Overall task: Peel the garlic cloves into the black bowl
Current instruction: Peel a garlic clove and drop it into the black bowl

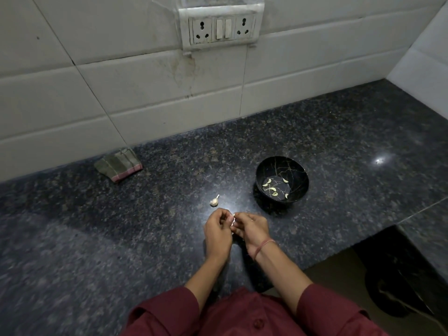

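Note:
A black bowl with gold crack lines stands on the dark granite counter, right of centre, and holds several peeled garlic cloves. A small piece of a garlic bulb with its stem lies on the counter left of the bowl. Just in front of it my left hand and my right hand meet above the counter, and both pinch one small white garlic clove between their fingertips. Most of the clove is hidden by my fingers.
A folded striped cloth lies at the back left against the white tiled wall. A socket and switch panel is on the wall above. The counter ends at the right front, with a dark gap below.

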